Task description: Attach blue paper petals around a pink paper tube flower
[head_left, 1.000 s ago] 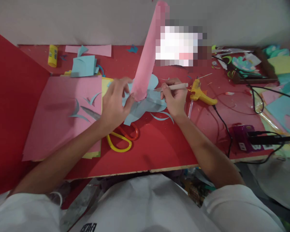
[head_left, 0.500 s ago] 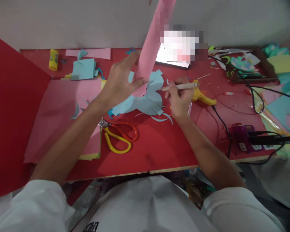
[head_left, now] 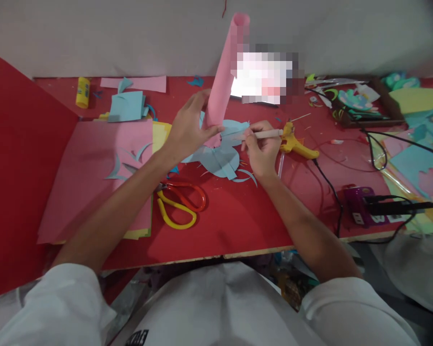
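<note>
A tall pink paper tube [head_left: 222,79] leans slightly right, its lower end against a light-blue paper flower shape [head_left: 222,161] on the red table. My left hand [head_left: 189,122] is closed round the base of the tube, thumb in front. Pinched in my right hand [head_left: 261,149] is a pale pen [head_left: 269,134], its tip end pointing left over a blue petal. Red-and-yellow scissors [head_left: 180,204] lie below my left wrist, and thin blue paper slivers rest beside the flower.
A yellow glue gun [head_left: 299,146] with a black cord lies right of my right hand. Behind are a lit screen [head_left: 260,79] and a glue stick [head_left: 82,92]. Pink sheets [head_left: 101,173] lie left, a scrap tray [head_left: 397,108] and purple box [head_left: 359,205] right.
The tube and blue flower have turned, and the tube's open top now shows lower in view. My right hand has moved slightly left with the pen, whose front end is now over a petal.
</note>
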Available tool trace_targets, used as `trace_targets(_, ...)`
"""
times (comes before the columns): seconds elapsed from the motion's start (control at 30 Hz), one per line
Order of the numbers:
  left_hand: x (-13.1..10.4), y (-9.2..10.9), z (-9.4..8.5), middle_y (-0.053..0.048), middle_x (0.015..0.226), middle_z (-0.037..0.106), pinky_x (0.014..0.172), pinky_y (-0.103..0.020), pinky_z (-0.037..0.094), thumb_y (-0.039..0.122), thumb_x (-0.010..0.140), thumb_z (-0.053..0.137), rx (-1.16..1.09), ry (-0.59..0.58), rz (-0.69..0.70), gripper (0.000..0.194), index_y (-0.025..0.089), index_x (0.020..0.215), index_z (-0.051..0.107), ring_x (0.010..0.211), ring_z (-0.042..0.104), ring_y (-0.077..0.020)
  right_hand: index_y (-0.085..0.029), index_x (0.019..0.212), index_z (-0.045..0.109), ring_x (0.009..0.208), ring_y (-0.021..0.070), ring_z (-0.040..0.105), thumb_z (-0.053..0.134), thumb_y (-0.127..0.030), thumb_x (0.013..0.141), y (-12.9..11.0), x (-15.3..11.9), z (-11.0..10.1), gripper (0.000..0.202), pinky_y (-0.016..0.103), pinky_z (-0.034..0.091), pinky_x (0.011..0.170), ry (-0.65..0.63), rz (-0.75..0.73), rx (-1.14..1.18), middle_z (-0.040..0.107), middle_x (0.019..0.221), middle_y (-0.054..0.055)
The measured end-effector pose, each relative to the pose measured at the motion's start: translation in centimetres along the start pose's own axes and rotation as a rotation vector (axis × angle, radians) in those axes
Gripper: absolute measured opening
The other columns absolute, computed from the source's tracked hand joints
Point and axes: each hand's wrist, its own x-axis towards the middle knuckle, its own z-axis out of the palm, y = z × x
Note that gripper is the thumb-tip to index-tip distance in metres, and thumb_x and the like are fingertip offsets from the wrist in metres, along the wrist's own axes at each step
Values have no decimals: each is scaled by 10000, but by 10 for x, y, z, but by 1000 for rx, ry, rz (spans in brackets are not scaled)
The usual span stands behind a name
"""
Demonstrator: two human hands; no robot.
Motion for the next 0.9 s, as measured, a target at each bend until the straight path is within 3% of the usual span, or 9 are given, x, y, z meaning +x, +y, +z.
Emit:
trace_targets(0.13, 2, 6, -1, -143, 1424, 621, 985, -409, 547, 450, 1033, 557, 60, 44, -13, 521, 249, 1498, 436, 1276, 612, -268, -270, 905, 616, 566, 167, 602, 568, -612, 1014, 1, 0, -1, 363, 333, 530, 569, 42, -19, 16, 576, 633, -22)
trace_targets(0.3, 7, -1, -23, -89, 1456, 625, 1056, -387, 556, 537, 1008, 628, -225, 75, 46, 590, 244, 1479, 426, 1203, 646, -189, -252, 865, 615, 604, 150, 617, 607, -561, 1009, -8, -3, -3, 341, 343, 553, 626, 110, -80, 26, 598, 739, -10)
trace_targets(0.43, 6, -10, -32, -60, 1475, 617, 1085, -440, 555, 635, 981, 633, -267, -5, 83, 706, 281, 1539, 384, 1291, 603, -214, -250, 896, 647, 730, 192, 676, 566, -603, 1015, -19, -10, -6, 382, 374, 584, 673, 82, -82, -89, 654, 838, 41)
trace_targets(0.57, 4, -11, -38, -62, 1363, 676, 1077, -495, 552, 584, 1026, 593, -170, -74, 34, 703, 270, 1595, 324, 1334, 568, -252, -255, 883, 654, 655, 183, 633, 576, -581, 1012, -28, -16, -9, 359, 386, 571, 640, 116, -157, -165, 653, 813, 44)
trace_targets(0.73, 4, 0, -57, -84, 1549, 532, 1133, -426, 553, 667, 986, 613, -337, 37, 204, 711, 261, 1528, 397, 1365, 572, -238, -255, 891, 638, 658, 176, 626, 592, -455, 1023, -34, -17, -8, 244, 371, 547, 641, 189, -256, -168, 629, 770, 13)
trace_targets(0.9, 3, 8, -70, -89, 1545, 540, 1100, -427, 569, 673, 1010, 556, -250, 63, 149, 708, 294, 1573, 352, 1369, 571, -259, -251, 939, 631, 649, 163, 643, 587, -461, 1026, -32, -17, -6, 232, 363, 530, 628, 187, -233, -111, 641, 827, 8)
